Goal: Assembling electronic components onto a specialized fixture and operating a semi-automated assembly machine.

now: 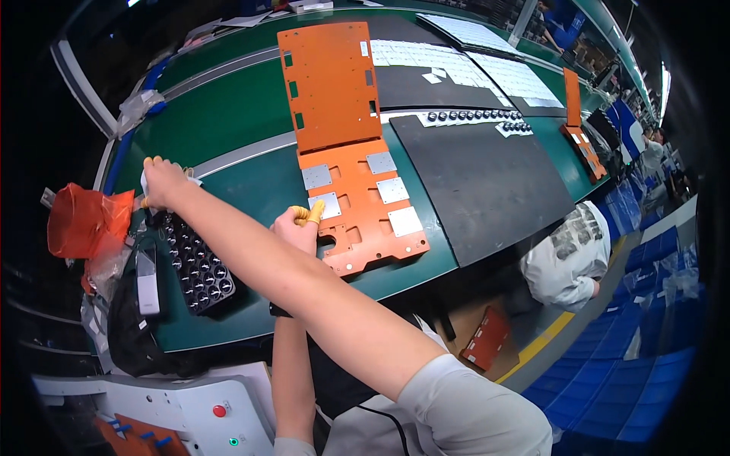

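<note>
An orange hinged fixture (357, 199) lies unfolded on the green bench, its lid (328, 83) raised at the far side. Several silver metal plates, such as one at the near right (405, 221), sit on its base. My left hand (298, 230), with yellow finger covers, is closed at the edge of a metal plate (328, 205) on the fixture's left side. My right arm crosses over the left. My right hand (163, 185) is at the far left with fingers curled by something whitish, partly hidden. Below it stands a black tray (199, 267) of round black parts.
A black mat (487, 182) lies right of the fixture, with rows of round black parts (475, 115) along its far edge. Orange plastic bags (90, 220) hang at the left. A white box-shaped item (147, 285) sits beside the tray. Another person (570, 254) is at the right.
</note>
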Tool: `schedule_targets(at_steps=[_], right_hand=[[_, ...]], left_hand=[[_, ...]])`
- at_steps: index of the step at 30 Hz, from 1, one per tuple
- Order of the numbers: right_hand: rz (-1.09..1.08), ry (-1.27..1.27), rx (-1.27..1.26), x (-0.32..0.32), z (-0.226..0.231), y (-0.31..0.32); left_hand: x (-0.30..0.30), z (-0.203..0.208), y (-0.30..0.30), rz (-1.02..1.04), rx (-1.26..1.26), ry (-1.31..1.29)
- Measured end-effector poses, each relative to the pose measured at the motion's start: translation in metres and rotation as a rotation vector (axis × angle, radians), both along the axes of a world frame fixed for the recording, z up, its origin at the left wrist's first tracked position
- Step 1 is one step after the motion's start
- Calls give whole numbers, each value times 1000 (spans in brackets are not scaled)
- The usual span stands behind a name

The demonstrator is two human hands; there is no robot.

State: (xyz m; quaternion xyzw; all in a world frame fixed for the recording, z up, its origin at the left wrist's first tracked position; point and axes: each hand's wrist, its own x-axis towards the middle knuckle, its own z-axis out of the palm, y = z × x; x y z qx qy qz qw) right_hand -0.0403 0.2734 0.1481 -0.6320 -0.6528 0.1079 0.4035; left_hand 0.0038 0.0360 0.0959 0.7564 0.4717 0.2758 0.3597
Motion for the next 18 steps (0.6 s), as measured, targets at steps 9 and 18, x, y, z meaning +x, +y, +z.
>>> schedule_targets(at_steps=[9,18], right_hand=[[-55,222,-15,16,-25,1],[276,33,354,65,69,-171]], left_hand=[[1,-9,3,-2,5,15],[-19,-84,32,-116,417,180]])
